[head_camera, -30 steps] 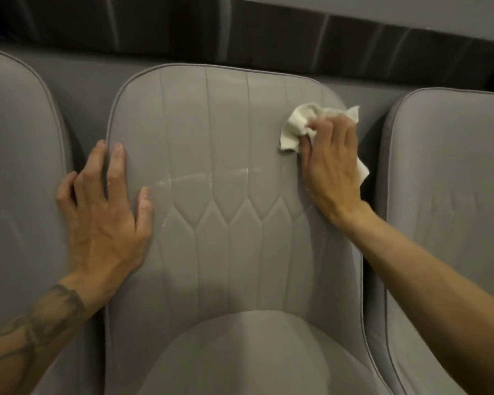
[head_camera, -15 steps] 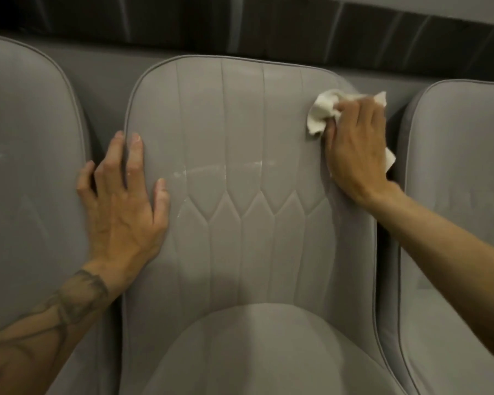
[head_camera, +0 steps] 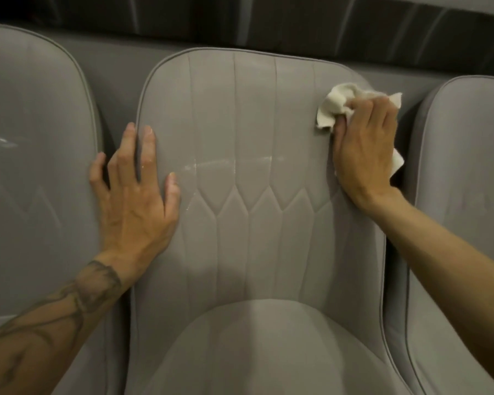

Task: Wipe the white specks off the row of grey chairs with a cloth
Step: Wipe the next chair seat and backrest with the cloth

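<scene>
Currently right hand [head_camera: 364, 155] has its fingers curled round a bunched white cloth [head_camera: 335, 108], pressing it on the upper right edge of the middle grey chair [head_camera: 257, 240] backrest. Left hand [head_camera: 134, 201] lies flat, fingers spread and straight, on that backrest's left edge, holding nothing. White specks [head_camera: 228, 163] streak across mid-backrest between the hands; grey chairs flank it left [head_camera: 32, 166] and right [head_camera: 468, 181].
</scene>
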A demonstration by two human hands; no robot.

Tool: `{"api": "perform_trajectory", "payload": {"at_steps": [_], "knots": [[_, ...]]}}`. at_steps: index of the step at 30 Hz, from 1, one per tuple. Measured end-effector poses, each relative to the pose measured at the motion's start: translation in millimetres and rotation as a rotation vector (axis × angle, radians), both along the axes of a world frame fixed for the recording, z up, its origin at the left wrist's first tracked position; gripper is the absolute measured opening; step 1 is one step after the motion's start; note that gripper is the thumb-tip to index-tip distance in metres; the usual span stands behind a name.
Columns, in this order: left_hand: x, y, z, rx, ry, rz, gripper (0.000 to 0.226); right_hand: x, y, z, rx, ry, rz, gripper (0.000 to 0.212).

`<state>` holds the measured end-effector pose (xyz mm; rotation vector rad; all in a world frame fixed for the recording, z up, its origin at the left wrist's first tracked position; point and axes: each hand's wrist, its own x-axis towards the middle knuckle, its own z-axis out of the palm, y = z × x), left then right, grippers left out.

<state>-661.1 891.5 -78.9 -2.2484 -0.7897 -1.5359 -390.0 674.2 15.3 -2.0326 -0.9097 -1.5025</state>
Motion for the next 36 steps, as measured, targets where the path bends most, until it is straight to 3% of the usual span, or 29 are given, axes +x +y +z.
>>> {"api": "perform_trajectory", "payload": {"at_steps": [4,6,11,13,18,20,25,28,32,36], "knots": [[0,1,0,0.004,0.006,0.012,0.070,-22,-33,-70,-0.221,-0.017,-0.009,0.023],[0,0,0,0.000,0.006,0.013,0.070,-17,-35,-64,-0.272,-0.027,0.024,0.022],[0,-1,0,-0.001,0.001,0.013,0.069,1,-3,-6,-0.034,-0.008,0.010,0.026],[0,-1,0,0.000,0.003,0.003,0.069,-6,-12,-32,-0.030,-0.020,-0.021,0.026],[-1,-2,0,-0.009,-0.002,0.002,0.069,-33,-59,-131,-0.326,-0.018,0.038,0.024],[-1,-3,0,-0.007,-0.001,0.000,0.069,-26,-54,-114,-0.343,-0.063,0.034,0.022],[0,1,-2,0.018,-0.007,0.015,0.070,-1,-19,-44,-0.149,-0.058,0.041,0.021],[0,2,-2,0.018,-0.011,0.010,0.069,-10,-35,-80,-0.135,-0.007,0.027,0.024],[-1,-1,-1,0.008,-0.010,0.009,0.068,-28,-71,-139,-0.377,-0.005,0.069,0.024],[-1,-3,1,0.002,-0.008,0.006,0.069,-19,-60,-108,-0.377,-0.019,0.068,0.022]]}}
